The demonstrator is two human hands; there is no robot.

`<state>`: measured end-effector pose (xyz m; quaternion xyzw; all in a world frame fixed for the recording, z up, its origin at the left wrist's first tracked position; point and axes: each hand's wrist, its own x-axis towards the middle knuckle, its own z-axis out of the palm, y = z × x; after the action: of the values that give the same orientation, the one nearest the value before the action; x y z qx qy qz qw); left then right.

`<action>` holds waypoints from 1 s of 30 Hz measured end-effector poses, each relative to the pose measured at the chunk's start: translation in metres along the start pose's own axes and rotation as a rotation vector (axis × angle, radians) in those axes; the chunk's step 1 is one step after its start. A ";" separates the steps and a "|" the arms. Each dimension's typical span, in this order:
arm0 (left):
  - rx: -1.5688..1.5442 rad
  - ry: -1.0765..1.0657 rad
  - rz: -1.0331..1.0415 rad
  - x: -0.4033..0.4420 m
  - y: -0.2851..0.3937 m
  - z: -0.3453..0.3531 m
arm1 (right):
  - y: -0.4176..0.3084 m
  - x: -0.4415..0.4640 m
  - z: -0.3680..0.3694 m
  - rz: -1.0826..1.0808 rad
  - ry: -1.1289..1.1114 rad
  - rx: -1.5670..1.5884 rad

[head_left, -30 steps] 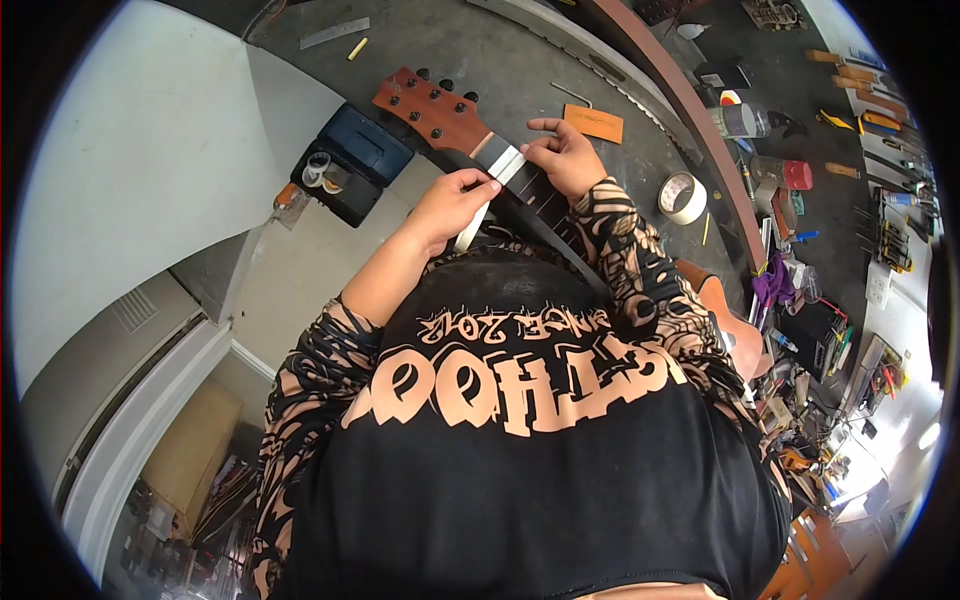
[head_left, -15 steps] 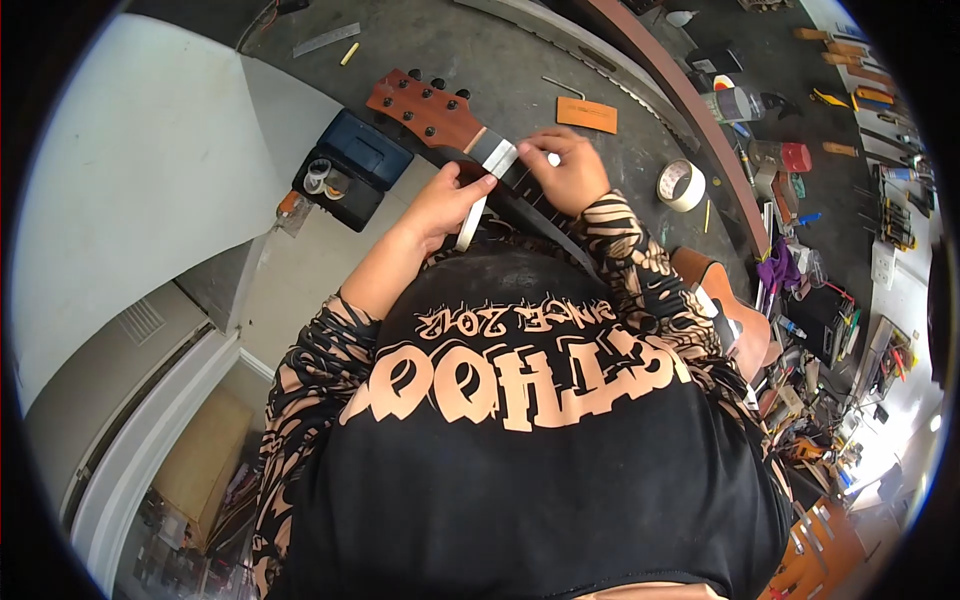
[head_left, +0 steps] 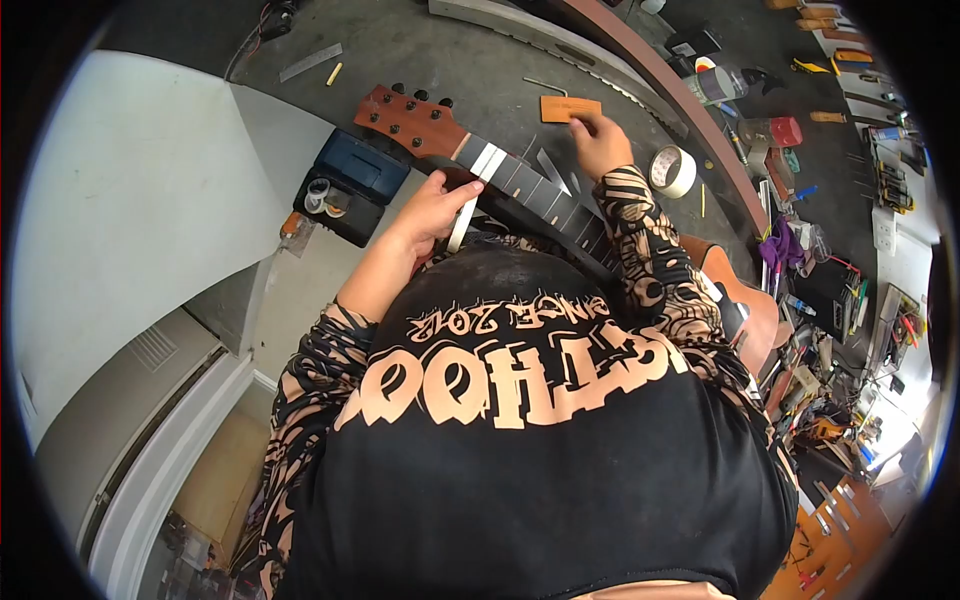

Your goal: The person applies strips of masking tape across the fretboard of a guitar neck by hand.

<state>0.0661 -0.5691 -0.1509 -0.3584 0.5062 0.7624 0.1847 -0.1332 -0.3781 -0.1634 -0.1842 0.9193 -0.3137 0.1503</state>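
A guitar neck [head_left: 545, 197] lies diagonally before me, its brown headstock [head_left: 405, 118] at the upper left. White tape strips [head_left: 487, 162] cross the fretboard near the nut. My left hand [head_left: 432, 212] is closed beside the neck, thumb against its edge, holding what looks like a roll of white tape [head_left: 462, 226] seen edge-on. Past the far side of the neck, my right hand [head_left: 604, 148] has curled fingers at the near edge of a flat orange-brown rectangular piece [head_left: 568, 108] on the bench. A thin shiny strip [head_left: 550, 171] lies between that hand and the fretboard.
A larger tape roll [head_left: 672, 171] sits right of my right hand. An L-shaped metal rod [head_left: 548, 84], a steel ruler [head_left: 311, 62] and a yellow stick [head_left: 334, 74] lie on the dark bench. An open dark case [head_left: 362, 166] is at left. Tools crowd the right side.
My right hand has left the taped fretboard and moved up and right to the orange-brown piece. My left hand stays at the neck. Two white strips now show plainly across the fretboard.
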 end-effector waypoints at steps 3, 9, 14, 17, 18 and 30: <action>-0.041 0.002 -0.059 0.003 0.001 0.001 | 0.029 -0.007 -0.003 0.001 -0.196 -0.231; -0.102 -0.108 0.033 0.002 -0.008 -0.005 | 0.006 -0.021 -0.007 -0.056 -0.415 -0.468; -0.143 -0.168 0.076 -0.004 -0.012 -0.010 | 0.004 -0.017 0.001 -0.117 -0.501 -0.577; -0.174 -0.216 0.114 -0.003 -0.020 -0.016 | 0.012 -0.016 0.006 -0.189 -0.505 -0.635; -0.165 -0.249 0.143 -0.003 -0.022 -0.017 | 0.013 -0.016 0.006 -0.194 -0.509 -0.641; 0.008 -0.241 0.250 -0.001 -0.031 -0.018 | 0.016 -0.013 0.012 -0.257 -0.464 -0.737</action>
<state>0.0932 -0.5720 -0.1737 -0.1980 0.5241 0.8148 0.1492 -0.1208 -0.3672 -0.1799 -0.4037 0.8811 0.0679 0.2367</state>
